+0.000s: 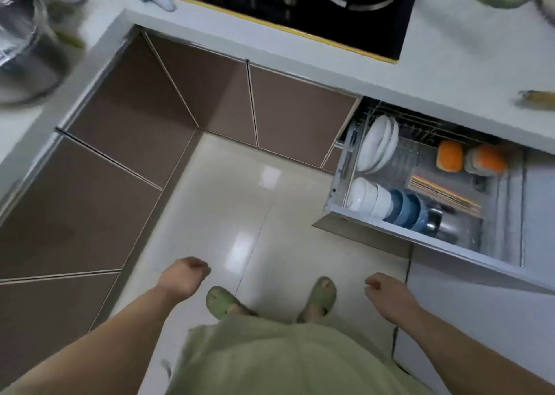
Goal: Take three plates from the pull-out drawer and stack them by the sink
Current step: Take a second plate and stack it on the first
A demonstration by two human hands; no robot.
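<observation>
The pull-out drawer (420,232) stands open at the right of the frame, below the countertop (450,73). White plates (379,143) stand on edge in the wire rack at the drawer's upper left corner; white bowls (371,198) and blue bowls (405,210) sit just below them. The left hand (183,277) and right hand (387,294) hang empty, fingers loosely curled, well apart, above the tiled floor (240,199) at lower centre.
</observation>
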